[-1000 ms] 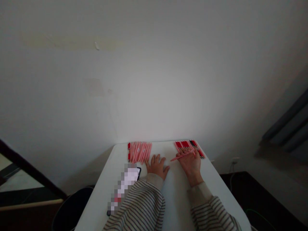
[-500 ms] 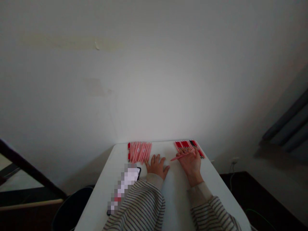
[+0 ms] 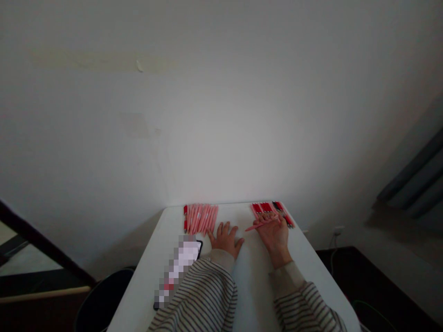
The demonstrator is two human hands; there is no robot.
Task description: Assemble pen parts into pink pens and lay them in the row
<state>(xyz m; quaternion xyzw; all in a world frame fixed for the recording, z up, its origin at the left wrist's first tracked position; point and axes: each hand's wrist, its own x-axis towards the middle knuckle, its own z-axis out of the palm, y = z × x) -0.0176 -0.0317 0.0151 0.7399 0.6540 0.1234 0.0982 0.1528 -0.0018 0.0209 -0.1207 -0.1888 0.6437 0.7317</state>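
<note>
On a white table [image 3: 252,281] my left hand [image 3: 225,239] lies flat with its fingers spread, just in front of a row of several pink pens [image 3: 201,218]. My right hand [image 3: 274,235] rests near a group of red and dark pens [image 3: 272,208] at the far right and has its fingers closed on one pink pen [image 3: 260,225], which points to the left. Both arms wear striped sleeves.
A dark phone [image 3: 180,269], partly pixelated, lies at the table's left side. A pale wall rises right behind the table. A dark round bin [image 3: 100,299] stands on the floor at the left, and a cable runs along the floor at the right.
</note>
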